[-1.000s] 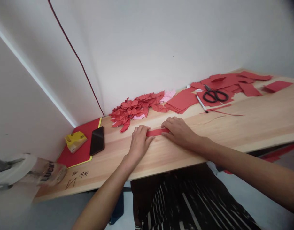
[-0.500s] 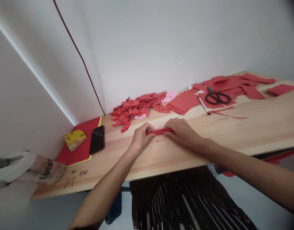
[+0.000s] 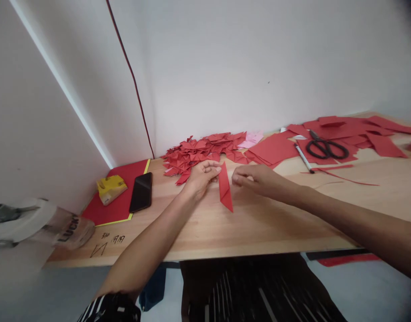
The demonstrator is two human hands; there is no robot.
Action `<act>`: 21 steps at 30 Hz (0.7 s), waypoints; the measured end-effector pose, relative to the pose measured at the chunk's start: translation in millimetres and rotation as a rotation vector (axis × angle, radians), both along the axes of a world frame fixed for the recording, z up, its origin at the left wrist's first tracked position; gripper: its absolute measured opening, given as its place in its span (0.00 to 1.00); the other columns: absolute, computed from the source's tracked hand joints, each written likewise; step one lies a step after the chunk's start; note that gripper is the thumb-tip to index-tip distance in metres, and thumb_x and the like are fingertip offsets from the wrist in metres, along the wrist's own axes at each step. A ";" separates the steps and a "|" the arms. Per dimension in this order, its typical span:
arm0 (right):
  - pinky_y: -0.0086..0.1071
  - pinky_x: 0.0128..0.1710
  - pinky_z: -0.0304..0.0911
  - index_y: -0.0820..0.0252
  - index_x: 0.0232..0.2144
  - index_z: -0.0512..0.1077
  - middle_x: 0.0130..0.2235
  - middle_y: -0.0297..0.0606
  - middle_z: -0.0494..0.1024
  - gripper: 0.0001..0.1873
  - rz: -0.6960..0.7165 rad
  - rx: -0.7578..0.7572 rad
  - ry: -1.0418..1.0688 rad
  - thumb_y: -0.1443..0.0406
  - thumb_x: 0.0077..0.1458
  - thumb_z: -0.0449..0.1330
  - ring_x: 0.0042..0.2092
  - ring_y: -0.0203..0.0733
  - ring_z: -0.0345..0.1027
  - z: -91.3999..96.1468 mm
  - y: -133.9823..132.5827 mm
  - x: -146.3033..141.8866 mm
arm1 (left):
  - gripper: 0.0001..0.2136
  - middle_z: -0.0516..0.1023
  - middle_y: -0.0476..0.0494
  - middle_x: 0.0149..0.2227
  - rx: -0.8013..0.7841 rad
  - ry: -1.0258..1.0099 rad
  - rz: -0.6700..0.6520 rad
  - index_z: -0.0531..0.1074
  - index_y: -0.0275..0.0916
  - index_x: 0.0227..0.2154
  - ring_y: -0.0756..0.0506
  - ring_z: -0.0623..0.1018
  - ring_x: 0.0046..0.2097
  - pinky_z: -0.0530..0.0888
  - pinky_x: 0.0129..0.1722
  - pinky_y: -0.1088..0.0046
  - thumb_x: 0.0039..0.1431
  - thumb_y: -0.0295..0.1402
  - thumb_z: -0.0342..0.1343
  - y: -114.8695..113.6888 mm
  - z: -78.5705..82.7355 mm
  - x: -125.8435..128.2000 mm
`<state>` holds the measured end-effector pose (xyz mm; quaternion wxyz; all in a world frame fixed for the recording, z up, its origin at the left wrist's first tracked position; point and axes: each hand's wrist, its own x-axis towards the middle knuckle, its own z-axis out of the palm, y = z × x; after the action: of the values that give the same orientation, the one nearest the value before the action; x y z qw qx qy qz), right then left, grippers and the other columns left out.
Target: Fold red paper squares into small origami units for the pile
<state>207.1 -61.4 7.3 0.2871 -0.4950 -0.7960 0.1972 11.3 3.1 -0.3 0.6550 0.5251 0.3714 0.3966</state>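
Observation:
A folded strip of red paper (image 3: 225, 188) with slanted ends is held upright just above the wooden table. My left hand (image 3: 205, 176) pinches its left edge near the top between thumb and fingers. Just to the right of the strip, my right hand (image 3: 247, 176) has its fingers curled inward, apart from the paper; nothing shows in them. Behind both hands lies a heap of folded red paper pieces (image 3: 202, 152), with some pink paper (image 3: 251, 139) at its right end.
Flat red sheets (image 3: 275, 146), black-handled scissors (image 3: 327, 149), a white pen (image 3: 303, 157) and thin red offcuts lie back right. On the left are a phone (image 3: 141, 192), a yellow packet (image 3: 111, 188) on a red folder (image 3: 121, 219), and a clear LUCKY cup (image 3: 71, 230).
The red strip has turned from lying lengthwise between both hands to standing upright. My right hand has let go of it, while my left hand keeps hold. The view has shifted slightly.

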 end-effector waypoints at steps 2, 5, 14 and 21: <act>0.36 0.38 0.62 0.59 0.33 0.69 0.35 0.41 0.75 0.11 -0.064 0.209 -0.014 0.61 0.63 0.50 0.38 0.43 0.68 -2.1 9.5 3.6 | 0.12 0.74 0.51 0.26 -0.057 -0.021 -0.053 0.72 0.32 0.33 0.56 0.71 0.25 0.68 0.29 0.80 0.46 0.28 0.67 4.4 -1.7 0.1; 0.45 0.54 0.58 0.59 0.51 0.69 0.56 0.50 0.70 0.15 0.034 0.445 -0.124 0.62 0.63 0.53 0.57 0.51 0.61 -7.1 22.3 3.3 | 0.11 0.75 0.49 0.28 -0.129 -0.059 -0.120 0.73 0.32 0.33 0.55 0.73 0.27 0.69 0.30 0.80 0.47 0.27 0.67 10.1 -7.1 1.0; 0.40 0.46 0.59 0.56 0.37 0.73 0.42 0.42 0.79 0.12 0.151 0.498 -0.144 0.64 0.66 0.50 0.46 0.45 0.70 -22.1 40.2 -7.9 | 0.17 0.78 0.40 0.38 -0.145 -0.087 -0.243 0.75 0.31 0.36 0.49 0.79 0.36 0.74 0.36 0.74 0.49 0.38 0.69 6.8 -9.7 -12.5; 0.39 0.42 0.59 0.56 0.36 0.73 0.36 0.40 0.79 0.14 0.008 0.407 -0.203 0.64 0.66 0.48 0.38 0.44 0.69 -38.2 44.6 6.6 | 0.17 0.76 0.34 0.48 -0.155 -0.019 -0.277 0.75 0.33 0.41 0.43 0.81 0.41 0.76 0.44 0.62 0.50 0.35 0.68 12.4 -3.9 -23.8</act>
<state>213.6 -16.8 -30.9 0.2986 -0.4411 -0.8462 -0.0173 -12.5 15.5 -4.2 0.7454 0.5156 0.3184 0.2777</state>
